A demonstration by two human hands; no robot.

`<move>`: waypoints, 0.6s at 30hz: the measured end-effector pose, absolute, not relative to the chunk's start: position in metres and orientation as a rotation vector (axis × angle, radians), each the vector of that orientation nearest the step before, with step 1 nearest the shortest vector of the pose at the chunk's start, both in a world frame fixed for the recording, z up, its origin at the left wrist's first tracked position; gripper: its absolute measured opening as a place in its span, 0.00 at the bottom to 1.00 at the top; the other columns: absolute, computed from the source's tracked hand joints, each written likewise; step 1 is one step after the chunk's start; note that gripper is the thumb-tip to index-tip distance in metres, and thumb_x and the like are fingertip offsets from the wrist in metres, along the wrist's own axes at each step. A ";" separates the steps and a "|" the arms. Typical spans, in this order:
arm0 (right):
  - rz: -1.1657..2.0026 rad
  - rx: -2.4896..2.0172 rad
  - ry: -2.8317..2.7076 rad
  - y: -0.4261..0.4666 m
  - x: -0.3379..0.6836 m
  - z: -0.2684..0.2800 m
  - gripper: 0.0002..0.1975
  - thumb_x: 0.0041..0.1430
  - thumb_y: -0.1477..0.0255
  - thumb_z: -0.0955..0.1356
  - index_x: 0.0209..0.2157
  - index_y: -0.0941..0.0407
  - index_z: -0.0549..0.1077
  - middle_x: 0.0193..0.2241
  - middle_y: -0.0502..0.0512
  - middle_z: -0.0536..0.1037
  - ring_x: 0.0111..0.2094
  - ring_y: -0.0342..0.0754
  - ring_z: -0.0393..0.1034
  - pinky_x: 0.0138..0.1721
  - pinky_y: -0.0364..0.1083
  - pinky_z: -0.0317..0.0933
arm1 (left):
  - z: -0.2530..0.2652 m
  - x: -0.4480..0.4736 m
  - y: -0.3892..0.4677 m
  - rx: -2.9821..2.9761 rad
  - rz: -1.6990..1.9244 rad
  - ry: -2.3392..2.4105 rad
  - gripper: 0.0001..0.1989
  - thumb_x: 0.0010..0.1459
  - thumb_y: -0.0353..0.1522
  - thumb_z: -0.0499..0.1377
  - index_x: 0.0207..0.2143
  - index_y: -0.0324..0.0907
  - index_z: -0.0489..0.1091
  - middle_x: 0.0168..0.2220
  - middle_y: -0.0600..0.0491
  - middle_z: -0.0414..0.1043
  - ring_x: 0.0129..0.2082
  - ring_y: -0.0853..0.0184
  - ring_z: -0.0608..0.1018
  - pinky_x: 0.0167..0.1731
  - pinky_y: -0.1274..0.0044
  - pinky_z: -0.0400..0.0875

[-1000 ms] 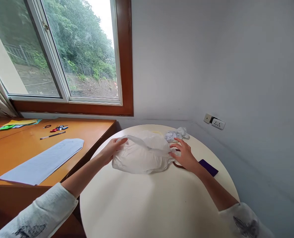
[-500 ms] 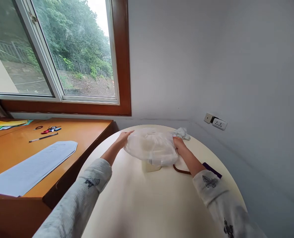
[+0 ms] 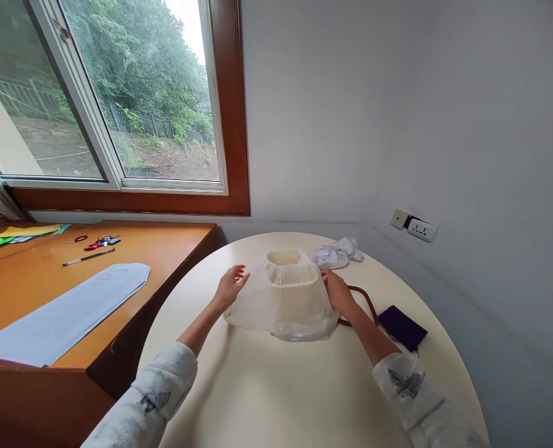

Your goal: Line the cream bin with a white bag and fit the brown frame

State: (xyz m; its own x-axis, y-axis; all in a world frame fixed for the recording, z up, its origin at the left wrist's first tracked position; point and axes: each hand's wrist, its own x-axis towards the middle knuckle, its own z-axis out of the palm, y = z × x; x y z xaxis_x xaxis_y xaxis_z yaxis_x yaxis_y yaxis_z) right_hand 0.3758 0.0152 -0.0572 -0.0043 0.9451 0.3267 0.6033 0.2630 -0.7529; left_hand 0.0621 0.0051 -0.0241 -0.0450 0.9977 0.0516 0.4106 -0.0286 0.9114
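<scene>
A translucent white plastic bag (image 3: 288,311) is draped around a small cream-coloured container (image 3: 284,256) on the round table. The bag gathers near the container's open top and spreads out low on both sides. To the left of the bag, my left hand (image 3: 231,286) is open, its fingers apart and holding nothing. My right hand (image 3: 338,291) rests against or very close to the bag's right side. Its fingers look loosely stretched and partly hidden, with no bag film visibly pinched in them.
Crumpled whitish plastic bags (image 3: 337,253) lie behind my right hand. A brown loop handle (image 3: 367,298) and a dark purple cloth (image 3: 402,326) are to the right on the cream table (image 3: 276,386). The orange desk (image 3: 174,242) at left holds papers (image 3: 71,317), a pen (image 3: 88,257) and keys (image 3: 103,242).
The bag has come down around the container, whose open top now shows. My left hand has let go of the bag, and my right hand has lowered a little and loosened.
</scene>
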 end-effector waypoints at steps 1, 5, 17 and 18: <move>0.513 -1.433 -1.672 0.016 0.375 -0.054 0.19 0.61 0.61 0.58 0.48 0.56 0.65 0.44 0.62 0.71 0.47 0.52 0.66 0.49 0.54 0.58 | -0.020 0.065 0.001 1.543 1.117 1.472 0.31 0.56 0.47 0.51 0.57 0.40 0.53 0.59 0.42 0.55 0.58 0.57 0.60 0.55 0.68 0.56; 0.866 -1.152 -1.447 0.008 0.366 -0.042 0.30 0.60 0.52 0.50 0.60 0.52 0.47 0.54 0.61 0.63 0.53 0.49 0.62 0.48 0.51 0.60 | -0.009 0.088 -0.018 1.602 1.205 1.166 0.47 0.48 0.59 0.46 0.63 0.43 0.38 0.64 0.45 0.42 0.63 0.60 0.51 0.56 0.71 0.55; 1.281 -0.916 -1.348 -0.031 0.310 -0.073 0.43 0.25 0.68 0.77 0.49 0.55 0.65 0.48 0.61 0.71 0.50 0.56 0.64 0.50 0.55 0.59 | -0.057 0.136 -0.036 1.634 1.160 0.964 0.56 0.34 0.39 0.69 0.61 0.45 0.39 0.57 0.42 0.55 0.55 0.54 0.63 0.54 0.66 0.58; 1.270 -0.931 -1.357 -0.031 0.308 -0.074 0.42 0.24 0.70 0.77 0.48 0.56 0.66 0.47 0.61 0.73 0.49 0.57 0.65 0.49 0.55 0.60 | -0.061 0.135 -0.035 1.651 1.136 0.994 0.56 0.33 0.39 0.69 0.61 0.44 0.40 0.57 0.41 0.55 0.55 0.54 0.63 0.54 0.65 0.58</move>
